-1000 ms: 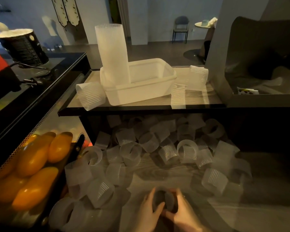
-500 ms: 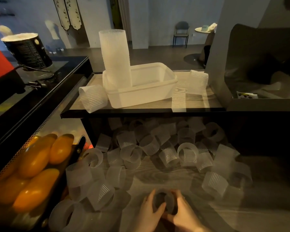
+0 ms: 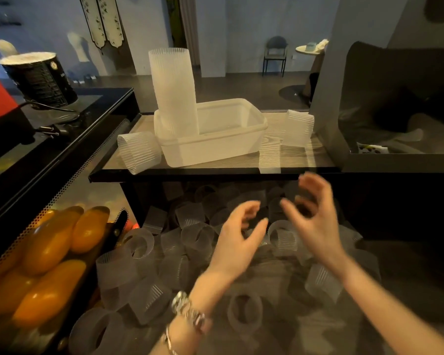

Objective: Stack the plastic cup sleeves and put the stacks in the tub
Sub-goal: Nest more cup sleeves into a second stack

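Both the left hand [image 3: 237, 237] and the right hand [image 3: 312, 213] hovered loosely open, holding nothing, above ribbed translucent plastic sleeves [image 3: 198, 238].

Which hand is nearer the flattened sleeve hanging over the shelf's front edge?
Right. The right hand is raised just below and to the right of the flattened sleeve. The left hand sits lower and further left, above the loose sleeves.

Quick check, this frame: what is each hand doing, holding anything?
Left hand: open, fingers loosely spread, holding nothing.
Right hand: open, fingers loosely curved, holding nothing, though blurred.
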Motion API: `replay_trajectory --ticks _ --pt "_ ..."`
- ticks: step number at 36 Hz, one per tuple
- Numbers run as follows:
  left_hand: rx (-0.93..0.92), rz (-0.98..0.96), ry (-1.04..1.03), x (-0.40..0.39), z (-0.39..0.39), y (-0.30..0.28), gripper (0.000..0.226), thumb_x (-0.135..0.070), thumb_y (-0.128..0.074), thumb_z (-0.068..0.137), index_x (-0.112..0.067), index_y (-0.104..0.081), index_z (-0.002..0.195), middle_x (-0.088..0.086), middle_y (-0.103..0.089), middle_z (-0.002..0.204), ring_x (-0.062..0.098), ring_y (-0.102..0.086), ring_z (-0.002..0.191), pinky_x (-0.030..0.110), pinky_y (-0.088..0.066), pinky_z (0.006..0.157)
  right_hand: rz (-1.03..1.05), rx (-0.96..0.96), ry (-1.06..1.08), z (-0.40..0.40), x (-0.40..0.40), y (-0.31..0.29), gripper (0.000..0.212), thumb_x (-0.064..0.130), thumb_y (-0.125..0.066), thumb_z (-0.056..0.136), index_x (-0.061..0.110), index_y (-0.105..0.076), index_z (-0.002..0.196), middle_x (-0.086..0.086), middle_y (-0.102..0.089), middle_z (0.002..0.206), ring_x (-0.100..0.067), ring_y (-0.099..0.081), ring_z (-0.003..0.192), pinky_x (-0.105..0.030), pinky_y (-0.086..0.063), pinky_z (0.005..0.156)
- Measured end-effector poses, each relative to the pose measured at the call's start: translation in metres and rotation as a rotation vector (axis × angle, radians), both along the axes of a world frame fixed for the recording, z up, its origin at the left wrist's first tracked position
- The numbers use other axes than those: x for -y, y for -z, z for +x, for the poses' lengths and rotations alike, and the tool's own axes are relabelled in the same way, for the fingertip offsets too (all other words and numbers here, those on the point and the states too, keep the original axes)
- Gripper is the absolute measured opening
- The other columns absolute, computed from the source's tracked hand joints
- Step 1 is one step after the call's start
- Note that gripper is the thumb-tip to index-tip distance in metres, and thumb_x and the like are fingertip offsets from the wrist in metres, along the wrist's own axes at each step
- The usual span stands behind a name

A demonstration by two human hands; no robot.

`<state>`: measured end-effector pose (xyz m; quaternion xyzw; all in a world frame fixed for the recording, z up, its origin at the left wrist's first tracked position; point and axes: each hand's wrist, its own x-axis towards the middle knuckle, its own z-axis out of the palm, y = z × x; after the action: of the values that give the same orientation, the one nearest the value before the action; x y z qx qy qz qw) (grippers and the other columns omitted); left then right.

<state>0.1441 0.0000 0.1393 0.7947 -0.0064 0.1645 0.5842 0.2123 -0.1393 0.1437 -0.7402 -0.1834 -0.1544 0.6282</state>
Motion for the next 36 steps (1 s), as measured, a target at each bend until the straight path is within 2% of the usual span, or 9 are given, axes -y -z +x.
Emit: replay_trajectory --ticks 2,6,11,15,19,22,26,30,36 --pt "0.044 0.077 0.058 0.001 0.02 -0.024 0.039 -0.02 -0.059 0.09 -0.024 -0.049 0.127 -0.009 -0.053 0.126 -0.005 -0.048 0.114 0.016 -0.041 0.097 -0.018 0.11 0.067 0.025 0.003 -0.033 0.055 0.0 -0.067 0.08 0.01 -0.042 0.128 0.006 -0.047 0.125 -0.009 -0.048 0.121 -0.023 -0.044 0.099" --pt "0.05 0.307 0.099 0.008 0.068 -0.062 0.056 -0.029 -0.055 0.092 -0.019 -0.033 0.142 -0.003 -0.036 0.146 0.007 -0.032 0.132 0.019 -0.026 0.105 -0.172 0.215 0.156 0.075 0.001 -0.084 0.049 0.003 -0.057 0.087 0.004 -0.039 0.132 -0.002 -0.044 0.132 -0.001 -0.041 0.122 -0.016 -0.033 0.104" --pt "0.005 0.402 0.095 0.019 0.118 -0.082 0.064 -0.026 -0.055 0.092 -0.013 -0.023 0.146 0.006 -0.027 0.152 0.019 -0.024 0.139 0.028 -0.024 0.108 -0.395 -0.012 0.161 0.125 -0.007 -0.109 0.049 0.011 -0.042 0.093 0.014 -0.029 0.14 -0.006 -0.045 0.129 -0.012 -0.046 0.104 -0.014 -0.031 0.085" --pt "-0.098 0.456 0.151 0.026 0.142 -0.082 0.071 -0.024 -0.056 0.091 -0.017 -0.016 0.148 0.012 -0.019 0.154 0.026 -0.021 0.141 0.039 -0.024 0.113 -0.576 -0.175 0.126 0.15 -0.011 -0.109 0.051 0.021 -0.038 0.092 0.016 -0.026 0.141 -0.015 -0.036 0.143 -0.03 -0.042 0.125 -0.032 -0.033 0.094" --pt "-0.162 0.513 0.199 0.028 0.152 -0.081 0.078 -0.026 -0.058 0.09 -0.019 -0.009 0.149 0.016 -0.018 0.154 0.03 -0.02 0.141 0.044 -0.025 0.114 -0.673 -0.295 0.074 0.161 -0.009 -0.106 0.048 0.029 -0.04 0.09 0.016 -0.03 0.136 -0.012 -0.039 0.137 -0.028 -0.044 0.118 -0.03 -0.033 0.085" --pt "-0.169 0.509 0.207 0.028 0.154 -0.081 0.083 -0.025 -0.061 0.088 -0.022 -0.005 0.15 0.015 -0.018 0.154 0.031 -0.022 0.14 0.043 -0.027 0.113 -0.678 -0.308 0.038 0.162 -0.004 -0.109 0.039 0.033 -0.036 0.092 0.017 -0.034 0.127 -0.008 -0.042 0.123 -0.021 -0.045 0.102 -0.029 -0.035 0.078" --pt "-0.113 0.557 0.148 0.021 0.153 -0.082 0.09 -0.023 -0.066 0.084 -0.02 -0.004 0.149 0.015 -0.018 0.152 0.03 -0.023 0.139 0.04 -0.027 0.111 -0.643 -0.222 -0.016 0.153 0.005 -0.117 0.04 0.036 -0.032 0.095 0.016 -0.038 0.129 0.0 -0.043 0.116 -0.016 -0.043 0.104 -0.031 -0.033 0.086" --pt "0.019 0.586 0.045 0.01 0.143 -0.085 0.097 -0.019 -0.071 0.08 -0.02 -0.003 0.149 0.015 -0.019 0.147 0.03 -0.038 0.129 0.037 -0.037 0.104 -0.53 -0.164 -0.109 0.127 0.009 -0.128 0.031 0.031 -0.036 0.096 0.017 -0.042 0.124 -0.001 -0.048 0.113 -0.014 -0.05 0.095 -0.024 -0.041 0.074" --pt "0.161 0.477 -0.053 -0.01 0.106 -0.087 0.089 -0.031 -0.075 0.076 -0.025 -0.019 0.146 0.01 -0.033 0.139 0.022 -0.045 0.119 0.025 -0.04 0.093 -0.473 -0.129 -0.337 0.077 0.016 -0.131 0.041 0.024 -0.058 0.089 0.024 -0.041 0.127 -0.003 -0.053 0.124 -0.016 -0.054 0.106 -0.031 -0.046 0.09"
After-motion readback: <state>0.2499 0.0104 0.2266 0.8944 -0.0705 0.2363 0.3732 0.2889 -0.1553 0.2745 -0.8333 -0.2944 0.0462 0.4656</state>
